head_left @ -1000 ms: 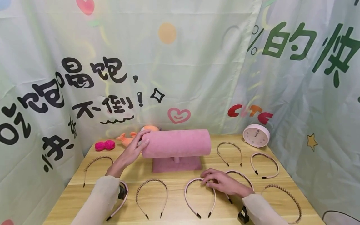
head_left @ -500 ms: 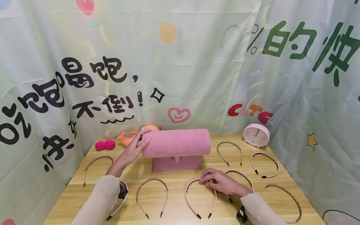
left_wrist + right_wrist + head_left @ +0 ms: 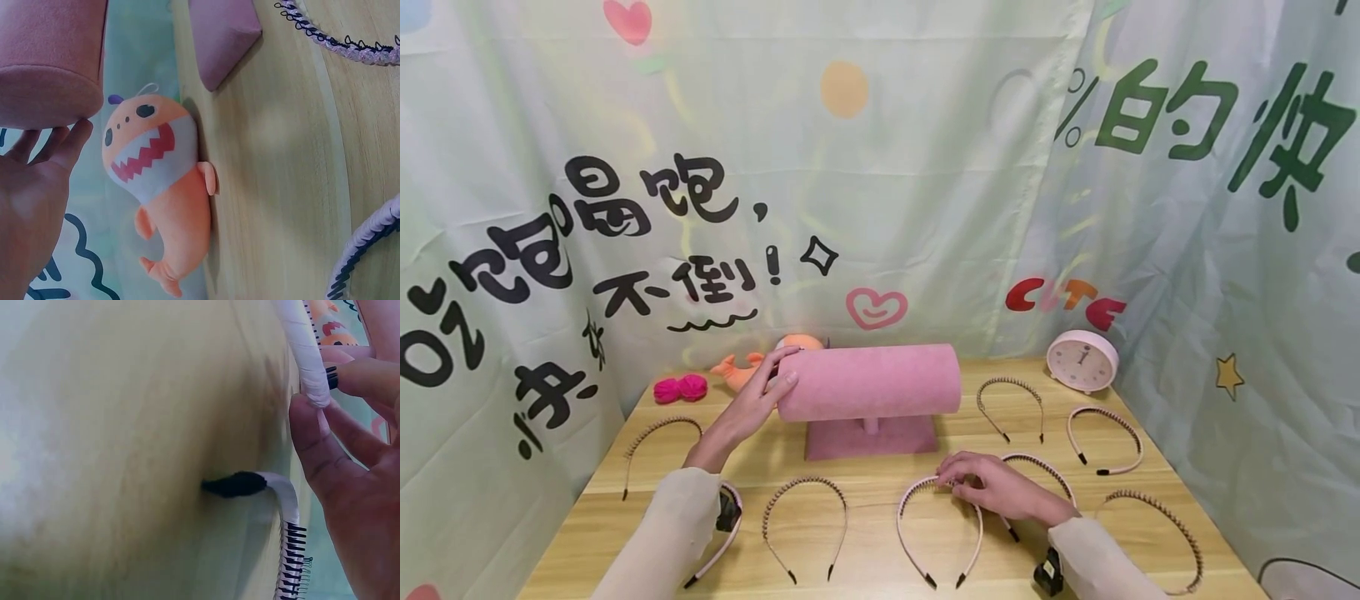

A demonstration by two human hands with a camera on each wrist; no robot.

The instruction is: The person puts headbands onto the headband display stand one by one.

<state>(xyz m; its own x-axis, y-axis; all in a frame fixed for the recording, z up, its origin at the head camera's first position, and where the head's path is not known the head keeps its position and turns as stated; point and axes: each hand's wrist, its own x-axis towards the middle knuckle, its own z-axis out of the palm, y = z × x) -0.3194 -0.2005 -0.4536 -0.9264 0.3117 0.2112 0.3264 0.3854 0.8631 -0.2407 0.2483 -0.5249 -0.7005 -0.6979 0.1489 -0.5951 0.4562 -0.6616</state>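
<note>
A pink padded roll stand [image 3: 872,379] stands toward the back of the table. My left hand [image 3: 752,404] rests on its left end; in the left wrist view the extended fingertips [image 3: 78,134] touch the roll's round end face. My right hand [image 3: 996,485] pinches the top of a pale pink wrapped headband [image 3: 901,533] in front of the stand, its black-tipped ends pointing toward me. Up close in the right wrist view, thumb and fingers hold the headband [image 3: 301,347] by its band, with black comb teeth along the inner side. A second pink headband [image 3: 1051,469] lies partly behind the right hand.
A beaded headband [image 3: 806,481] lies left of the held one, and several more headbands lie around both sides. At the back are pink yarn balls [image 3: 681,388], an orange plush shark [image 3: 178,219] and a pink clock [image 3: 1082,362]. Printed curtains [image 3: 925,125] enclose the table.
The held headband has shifted slightly to the right with my right hand. My left hand and the stand stay in place.
</note>
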